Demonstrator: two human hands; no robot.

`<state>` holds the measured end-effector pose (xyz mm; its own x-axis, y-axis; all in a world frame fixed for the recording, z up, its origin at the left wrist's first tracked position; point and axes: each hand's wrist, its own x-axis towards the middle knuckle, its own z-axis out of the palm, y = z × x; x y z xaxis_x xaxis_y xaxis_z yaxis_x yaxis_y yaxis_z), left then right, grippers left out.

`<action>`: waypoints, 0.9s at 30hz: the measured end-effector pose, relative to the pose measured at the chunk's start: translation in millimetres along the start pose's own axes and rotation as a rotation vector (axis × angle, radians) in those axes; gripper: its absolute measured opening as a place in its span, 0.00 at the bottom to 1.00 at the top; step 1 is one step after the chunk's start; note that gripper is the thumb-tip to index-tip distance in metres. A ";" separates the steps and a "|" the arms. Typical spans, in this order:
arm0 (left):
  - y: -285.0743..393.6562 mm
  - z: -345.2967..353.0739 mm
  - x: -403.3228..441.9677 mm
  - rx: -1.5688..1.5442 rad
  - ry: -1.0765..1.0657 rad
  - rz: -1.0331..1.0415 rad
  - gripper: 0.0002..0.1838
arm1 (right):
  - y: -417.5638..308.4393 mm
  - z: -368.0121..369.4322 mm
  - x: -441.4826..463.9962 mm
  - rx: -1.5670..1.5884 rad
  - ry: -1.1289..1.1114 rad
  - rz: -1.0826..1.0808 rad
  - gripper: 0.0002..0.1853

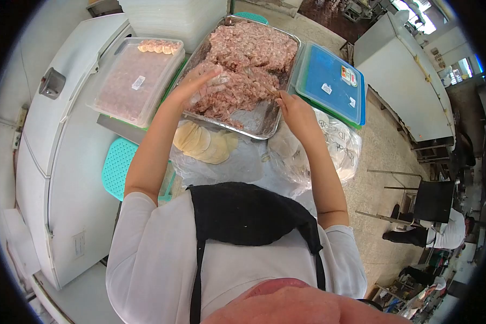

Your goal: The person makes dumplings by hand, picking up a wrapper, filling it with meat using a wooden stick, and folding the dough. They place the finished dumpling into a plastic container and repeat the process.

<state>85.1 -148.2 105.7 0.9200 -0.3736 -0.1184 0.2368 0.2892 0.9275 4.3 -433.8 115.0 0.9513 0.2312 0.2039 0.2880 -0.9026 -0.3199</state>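
Observation:
A deep metal tray (pixel 262 132) holds a large mass of ground meat (pixel 254 46), with some bare metal at its near right corner. My left hand (pixel 202 81) is over the tray's left side, fingers stretched out and touching or just above the meat. At the right rim, the fingers of my right hand (pixel 297 110) are closed round a thin stick-like tool (pixel 270 88); its far end is lost in the meat. Round pale dough wrappers (pixel 200 141) lie on plastic just below the tray.
Left of the tray is a clear-lidded container (pixel 137 81); right of it, a blue-lidded container (pixel 329 81). A plastic bag with handwriting (pixel 337 143) lies near my right forearm. A turquoise stool (pixel 119 167) stands at left beside a white freezer (pixel 75 135). Another person (pixel 448 229) is far right.

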 end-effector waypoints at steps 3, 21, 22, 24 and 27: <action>-5.7 1.6 6.8 -0.136 -0.115 -0.006 0.38 | -17.0 17.6 0.2 0.105 0.100 -0.061 0.12; 52.4 11.1 -24.8 1.024 -0.470 0.498 0.23 | -57.7 -41.8 -15.4 0.423 -0.035 -0.193 0.17; 54.6 9.1 -27.9 1.022 -0.475 0.503 0.23 | -58.7 -52.5 -11.1 0.283 -0.033 -0.171 0.16; 61.5 4.8 -36.6 0.896 -0.325 0.379 0.24 | -82.5 -70.9 -7.1 0.009 0.076 -0.122 0.13; 50.0 -32.2 -8.8 0.944 -0.204 0.351 0.27 | -124.8 -58.3 -4.7 -0.015 0.266 -0.162 0.13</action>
<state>98.9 -102.1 141.7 0.7987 -0.5697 0.1940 -0.4586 -0.3675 0.8091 -42.5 -343.3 207.9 0.8304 0.2714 0.4867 0.4302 -0.8673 -0.2505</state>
